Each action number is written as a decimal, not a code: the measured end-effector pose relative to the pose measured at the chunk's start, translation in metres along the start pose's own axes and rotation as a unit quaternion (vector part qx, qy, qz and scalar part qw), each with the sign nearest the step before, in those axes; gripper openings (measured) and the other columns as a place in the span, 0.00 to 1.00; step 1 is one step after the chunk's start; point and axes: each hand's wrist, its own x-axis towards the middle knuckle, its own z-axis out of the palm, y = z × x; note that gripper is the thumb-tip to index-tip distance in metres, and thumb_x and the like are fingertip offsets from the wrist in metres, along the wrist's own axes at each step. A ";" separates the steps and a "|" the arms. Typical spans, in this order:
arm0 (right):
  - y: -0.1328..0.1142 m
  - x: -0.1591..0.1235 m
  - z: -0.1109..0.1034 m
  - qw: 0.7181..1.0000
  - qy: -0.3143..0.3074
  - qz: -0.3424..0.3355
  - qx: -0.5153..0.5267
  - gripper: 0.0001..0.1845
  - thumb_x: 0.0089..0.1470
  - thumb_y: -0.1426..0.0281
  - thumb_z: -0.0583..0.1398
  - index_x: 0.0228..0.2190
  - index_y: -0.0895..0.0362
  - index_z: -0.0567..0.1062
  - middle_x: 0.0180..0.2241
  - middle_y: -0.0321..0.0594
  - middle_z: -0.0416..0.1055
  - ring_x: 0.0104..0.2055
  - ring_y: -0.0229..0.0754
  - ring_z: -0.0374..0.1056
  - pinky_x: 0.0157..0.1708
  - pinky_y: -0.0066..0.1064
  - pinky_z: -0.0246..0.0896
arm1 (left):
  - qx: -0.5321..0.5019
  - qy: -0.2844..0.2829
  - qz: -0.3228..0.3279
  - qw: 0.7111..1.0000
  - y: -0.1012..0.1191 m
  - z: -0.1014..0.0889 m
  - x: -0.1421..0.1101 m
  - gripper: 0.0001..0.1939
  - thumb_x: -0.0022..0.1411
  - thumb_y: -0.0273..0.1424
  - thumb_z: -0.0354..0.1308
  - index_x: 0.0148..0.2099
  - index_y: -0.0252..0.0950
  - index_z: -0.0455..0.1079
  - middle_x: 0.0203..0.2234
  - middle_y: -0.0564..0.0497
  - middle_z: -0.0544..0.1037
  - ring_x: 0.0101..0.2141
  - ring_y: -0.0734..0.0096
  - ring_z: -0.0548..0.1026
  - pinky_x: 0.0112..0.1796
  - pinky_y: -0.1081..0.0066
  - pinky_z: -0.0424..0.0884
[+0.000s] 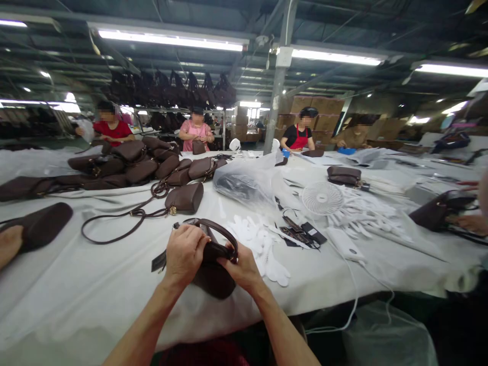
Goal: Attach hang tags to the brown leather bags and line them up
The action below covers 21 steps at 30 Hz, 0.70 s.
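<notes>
Brown bag: at the lower centre of the frame, the brown bag (217, 278) is tilted over the near part of the worktop (95, 290), its top between the two hands.
Left hand: the left hand (186, 254) is clamped on the bag's top edge, fingers bunched; what lies under them is hidden.
Right hand: the right hand (244, 267) is closed on the top at the other side, thumb inward, beside the foot of the handle (221, 230).
Good handling: probably an even hold from both sides, steadying the body with one hand while the other works the edge; light fingertips should spare the smooth surface from creases.
Handle: it arches above the opening, so best tipped clear of the fingers.
Dark tag: the dark tag (158, 261) sticks out left of the bag and could get pinched.
Right of centre: white gloves (272, 269) lie near the right hand, black tags (305, 235) beyond.
Upper left: piled brown bags (129, 151).
</notes>
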 end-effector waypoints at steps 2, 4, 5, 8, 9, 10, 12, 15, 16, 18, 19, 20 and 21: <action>-0.001 -0.003 -0.009 1.000 -0.002 -0.006 0.003 0.09 0.44 0.72 0.63 0.27 0.55 0.67 0.25 0.30 0.64 0.28 0.37 0.59 0.30 0.29 0.54 | -0.024 -0.002 -0.027 0.999 -0.004 0.002 -0.001 0.10 0.65 0.30 0.54 0.29 0.37 0.67 0.28 0.50 0.75 0.35 0.61 0.70 0.37 0.64 0.61; 0.000 -0.006 -0.019 1.000 -0.006 -0.009 0.003 0.08 0.45 0.71 0.63 0.27 0.55 0.66 0.25 0.30 0.63 0.27 0.36 0.58 0.29 0.28 0.53 | -0.035 0.003 -0.059 0.998 -0.011 0.002 -0.001 0.10 0.64 0.31 0.54 0.29 0.37 0.67 0.27 0.50 0.74 0.34 0.61 0.69 0.37 0.64 0.60; 0.001 -0.008 -0.025 1.000 -0.008 -0.006 0.000 0.09 0.46 0.71 0.63 0.26 0.55 0.66 0.24 0.29 0.62 0.27 0.36 0.57 0.28 0.28 0.52 | -0.040 0.013 -0.077 0.996 -0.015 0.002 -0.001 0.10 0.64 0.32 0.54 0.29 0.37 0.67 0.27 0.50 0.74 0.34 0.61 0.69 0.37 0.63 0.60; 0.004 -0.013 -0.039 1.000 -0.007 0.012 -0.015 0.12 0.46 0.69 0.64 0.24 0.54 0.63 0.22 0.28 0.59 0.26 0.35 0.55 0.26 0.27 0.50 | -0.073 0.038 -0.100 0.992 -0.024 -0.004 0.001 0.10 0.63 0.33 0.55 0.29 0.38 0.67 0.26 0.51 0.73 0.34 0.61 0.69 0.38 0.63 0.62; 0.004 -0.014 -0.042 1.000 -0.004 0.017 -0.019 0.13 0.45 0.69 0.64 0.23 0.54 0.62 0.22 0.28 0.59 0.26 0.35 0.55 0.26 0.27 0.49 | -0.091 0.040 -0.097 0.990 -0.025 -0.005 0.001 0.10 0.63 0.34 0.55 0.29 0.38 0.68 0.26 0.51 0.73 0.35 0.62 0.69 0.39 0.64 0.63; 0.004 -0.015 -0.043 1.000 -0.002 0.019 -0.024 0.13 0.45 0.69 0.64 0.23 0.54 0.62 0.22 0.28 0.59 0.26 0.35 0.55 0.26 0.27 0.49 | -0.111 0.038 -0.093 0.989 -0.027 -0.006 0.001 0.09 0.63 0.34 0.54 0.30 0.38 0.68 0.27 0.52 0.73 0.35 0.63 0.69 0.39 0.64 0.63; 0.003 -0.015 -0.044 0.999 0.007 0.024 -0.040 0.13 0.44 0.71 0.65 0.24 0.55 0.63 0.23 0.28 0.60 0.26 0.35 0.55 0.27 0.27 0.50 | -0.146 0.046 -0.095 0.984 -0.030 -0.004 0.000 0.09 0.63 0.34 0.54 0.30 0.38 0.68 0.28 0.52 0.71 0.35 0.64 0.69 0.39 0.65 0.65; -0.004 -0.015 -0.044 0.995 0.015 0.046 -0.083 0.11 0.45 0.71 0.65 0.26 0.55 0.66 0.24 0.29 0.64 0.27 0.36 0.58 0.28 0.27 0.52 | -0.169 0.080 -0.108 0.976 -0.035 0.004 -0.002 0.11 0.62 0.36 0.56 0.30 0.37 0.70 0.33 0.49 0.70 0.39 0.63 0.70 0.42 0.64 0.66; -0.009 -0.016 -0.044 0.993 0.013 0.043 -0.107 0.10 0.45 0.71 0.65 0.28 0.55 0.67 0.26 0.31 0.66 0.28 0.37 0.60 0.29 0.28 0.55 | -0.172 0.089 -0.108 0.975 -0.037 0.007 -0.003 0.11 0.61 0.37 0.56 0.29 0.37 0.71 0.35 0.48 0.70 0.40 0.62 0.70 0.44 0.63 0.66; -0.024 -0.015 -0.045 0.987 0.004 0.000 -0.163 0.16 0.45 0.68 0.66 0.37 0.56 0.70 0.35 0.37 0.71 0.36 0.42 0.65 0.37 0.34 0.62 | -0.180 0.091 -0.104 0.974 -0.040 0.012 -0.002 0.12 0.61 0.38 0.57 0.30 0.37 0.72 0.38 0.47 0.70 0.43 0.60 0.70 0.48 0.60 0.66; -0.033 -0.014 -0.044 0.981 -0.001 -0.034 -0.190 0.23 0.45 0.66 0.67 0.44 0.56 0.70 0.41 0.42 0.71 0.43 0.46 0.66 0.44 0.38 0.62 | -0.186 0.088 -0.103 0.973 -0.041 0.013 -0.002 0.12 0.61 0.38 0.57 0.30 0.37 0.72 0.39 0.46 0.70 0.43 0.60 0.70 0.48 0.59 0.66; -0.044 -0.012 -0.043 0.975 -0.004 -0.070 -0.213 0.31 0.45 0.65 0.67 0.50 0.57 0.67 0.48 0.47 0.69 0.49 0.50 0.65 0.50 0.42 0.61 | -0.193 0.085 -0.102 0.972 -0.041 0.014 -0.002 0.12 0.61 0.38 0.57 0.30 0.37 0.71 0.40 0.46 0.70 0.44 0.60 0.70 0.49 0.59 0.66; -0.054 -0.009 -0.040 0.967 -0.005 -0.101 -0.232 0.37 0.46 0.63 0.68 0.56 0.59 0.63 0.53 0.51 0.66 0.55 0.52 0.61 0.55 0.45 0.57 | -0.201 0.078 -0.103 0.971 -0.040 0.014 -0.002 0.11 0.61 0.38 0.56 0.30 0.37 0.71 0.40 0.46 0.70 0.45 0.60 0.70 0.50 0.59 0.65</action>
